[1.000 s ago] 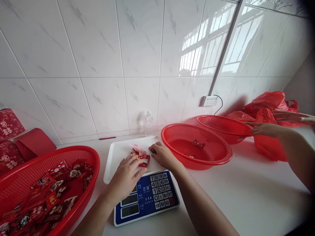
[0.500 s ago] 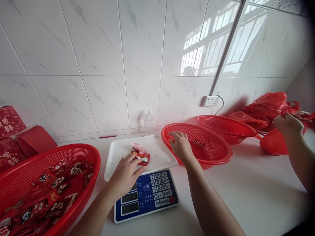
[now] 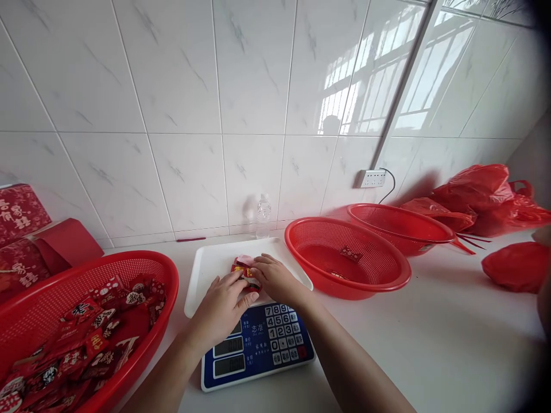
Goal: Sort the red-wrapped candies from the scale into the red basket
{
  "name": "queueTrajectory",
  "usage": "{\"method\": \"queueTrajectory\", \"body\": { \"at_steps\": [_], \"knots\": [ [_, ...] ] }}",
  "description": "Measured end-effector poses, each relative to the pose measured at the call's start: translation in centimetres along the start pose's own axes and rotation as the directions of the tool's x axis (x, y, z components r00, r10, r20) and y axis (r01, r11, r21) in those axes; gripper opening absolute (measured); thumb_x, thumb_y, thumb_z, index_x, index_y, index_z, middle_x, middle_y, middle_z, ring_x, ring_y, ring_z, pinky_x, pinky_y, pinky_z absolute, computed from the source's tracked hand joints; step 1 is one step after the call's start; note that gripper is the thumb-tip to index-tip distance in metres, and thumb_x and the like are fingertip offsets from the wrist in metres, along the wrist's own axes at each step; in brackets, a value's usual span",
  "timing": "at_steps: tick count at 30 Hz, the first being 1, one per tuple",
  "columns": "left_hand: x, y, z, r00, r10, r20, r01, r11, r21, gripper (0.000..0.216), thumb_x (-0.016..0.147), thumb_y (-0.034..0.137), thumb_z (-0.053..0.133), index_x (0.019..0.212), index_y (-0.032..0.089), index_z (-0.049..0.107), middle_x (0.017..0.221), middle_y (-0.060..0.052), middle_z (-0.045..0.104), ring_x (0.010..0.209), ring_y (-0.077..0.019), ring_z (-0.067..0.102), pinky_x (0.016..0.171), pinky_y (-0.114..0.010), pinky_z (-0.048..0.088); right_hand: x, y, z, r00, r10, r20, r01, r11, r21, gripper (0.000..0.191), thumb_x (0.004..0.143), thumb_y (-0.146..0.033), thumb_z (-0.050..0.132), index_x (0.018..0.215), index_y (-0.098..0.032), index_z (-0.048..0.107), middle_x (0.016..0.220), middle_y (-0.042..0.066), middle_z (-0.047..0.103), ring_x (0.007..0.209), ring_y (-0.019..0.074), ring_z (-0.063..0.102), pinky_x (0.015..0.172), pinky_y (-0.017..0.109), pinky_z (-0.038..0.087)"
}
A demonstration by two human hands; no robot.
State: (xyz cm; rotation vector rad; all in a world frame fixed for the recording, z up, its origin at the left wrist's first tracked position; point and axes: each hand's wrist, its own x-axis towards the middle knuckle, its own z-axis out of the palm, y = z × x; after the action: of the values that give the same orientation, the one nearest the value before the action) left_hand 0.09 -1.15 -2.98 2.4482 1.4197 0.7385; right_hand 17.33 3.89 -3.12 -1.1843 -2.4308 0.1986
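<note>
A blue-and-white scale (image 3: 258, 350) was set on a white counter (image 3: 387, 350) and was taken as landmark. Far left of the scale, printed red boxes (image 3: 21, 223) were placed. Nearer its left side, a red perforated basket (image 3: 166, 264) was stood, partly filled with red wrapped sweets (image 3: 73, 344). Behind the scale, to the left, a thin dark-red stick (image 3: 191, 239) was laid. On the scale, a white tray (image 3: 206, 264) was borne, and on it, toward the keypad, a small cluster of red and pink packets (image 3: 241, 267) was held between two hands. By the left hand (image 3: 224, 301) the cluster was covered from the left, fingers loosely bent, thumb spread apart; by the right hand (image 3: 278, 278) it was touched from the right, fingers curved together. Whether any packet was gripped by either could not be told. Behind the scale, a clear bottle (image 3: 264, 215) was stood. Right of the scale, a second red basket (image 3: 391, 281) was placed, a few packets contained; beyond it, a third basket (image 3: 400, 229). Farthest right of the scale, red plastic bags (image 3: 477, 189) were piled.
</note>
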Motion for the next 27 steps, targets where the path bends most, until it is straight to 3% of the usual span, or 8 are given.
{"method": "queueTrajectory", "body": {
  "at_steps": [3,7,10,14,16,19,23,27],
  "knots": [
    [-0.1,-0.2,0.1,1.000,-0.015,0.003,0.015,1.000,0.011,0.042,0.092,0.051,0.037,0.113,0.027,0.066,0.133,-0.010,0.056,0.127,-0.0289,0.047,0.103,-0.056,0.035,-0.2,0.1,-0.8,0.992,0.091,-0.086,-0.086,0.994,0.061,0.037,0.098,-0.024,0.033,0.114,-0.020,0.066,0.115,0.009,0.066,0.110,0.0197,0.058,0.095,0.033,0.042],
    [-0.1,-0.3,0.1,1.000,-0.009,-0.024,0.009,1.000,-0.004,0.039,0.091,0.051,0.041,0.108,0.028,0.068,0.132,-0.009,0.058,0.126,-0.0286,0.049,0.103,-0.054,0.037,-0.6,0.8,-2.4,0.939,0.223,-0.261,-0.188,0.970,0.152,0.037,0.097,-0.028,0.035,0.124,-0.019,0.060,0.121,0.008,0.063,0.111,0.0186,0.057,0.094,0.029,0.042],
    [-0.2,-0.4,0.1,0.999,-0.005,-0.035,0.004,1.000,-0.021,0.037,0.090,0.050,0.043,0.106,0.027,0.068,0.133,-0.009,0.057,0.126,-0.0284,0.048,0.103,-0.054,0.037,-1.1,2.2,-3.9,0.860,0.397,-0.321,-0.383,0.917,0.107,0.038,0.096,-0.031,0.038,0.122,-0.015,0.061,0.129,0.011,0.057,0.116,0.0231,0.055,0.095,0.032,0.042],
    [-0.2,-0.5,0.0,0.998,-0.051,0.025,0.052,0.998,-0.037,0.036,0.090,0.050,0.044,0.103,0.026,0.067,0.137,-0.009,0.053,0.130,-0.0273,0.044,0.105,-0.053,0.033,-2.0,4.3,-5.4,0.722,0.610,-0.326,-0.633,0.773,0.045,0.044,0.095,-0.035,0.038,0.131,-0.015,0.054,0.138,0.013,0.050,0.122,0.0284,0.050,0.093,0.038,0.044],
    [-0.1,-0.5,-0.1,0.995,-0.083,0.062,0.086,0.995,-0.044,0.035,0.089,0.049,0.045,0.103,0.026,0.066,0.141,-0.008,0.050,0.131,-0.0269,0.042,0.107,-0.051,0.031,-2.2,4.8,-5.4,0.699,0.645,-0.308,-0.676,0.737,0.010,0.046,0.094,-0.035,0.041,0.133,-0.013,0.051,0.143,0.016,0.043,0.131,0.0304,0.040,0.098,0.041,0.041],
    [0.0,-0.3,-0.3,0.991,-0.118,0.054,0.122,0.990,-0.065,0.029,0.088,0.046,0.049,0.099,0.024,0.064,0.138,-0.008,0.052,0.129,-0.0277,0.044,0.104,-0.048,0.034,-1.7,4.2,-4.4,0.799,0.550,-0.243,-0.565,0.825,0.006,0.045,0.093,-0.034,0.046,0.130,-0.011,0.054,0.147,0.017,0.038,0.136,0.0281,0.032,0.106,0.039,0.033],
    [0.3,-0.1,-0.8,0.991,-0.132,-0.037,0.126,0.982,-0.141,0.019,0.090,0.032,0.044,0.095,0.023,0.060,0.109,-0.006,0.067,0.102,-0.0238,0.061,0.086,-0.038,0.046,0.3,1.6,-2.5,0.973,0.220,-0.068,-0.221,0.975,-0.007,0.040,0.092,-0.024,0.047,0.128,-0.012,0.056,0.139,0.016,0.049,0.130,0.0244,0.042,0.105,0.035,0.033],
    [0.3,0.2,-1.4,0.962,-0.172,-0.210,0.142,0.978,-0.150,0.018,0.090,0.029,0.040,0.092,0.023,0.057,0.094,-0.003,0.069,0.085,-0.0215,0.064,0.072,-0.033,0.047,3.1,-0.6,-1.4,0.988,0.000,0.151,0.010,0.998,-0.069,0.036,0.088,-0.014,0.045,0.118,-0.020,0.063,0.117,0.010,0.065,0.108,0.0214,0.058,0.085,0.029,0.043]
  ]
}}
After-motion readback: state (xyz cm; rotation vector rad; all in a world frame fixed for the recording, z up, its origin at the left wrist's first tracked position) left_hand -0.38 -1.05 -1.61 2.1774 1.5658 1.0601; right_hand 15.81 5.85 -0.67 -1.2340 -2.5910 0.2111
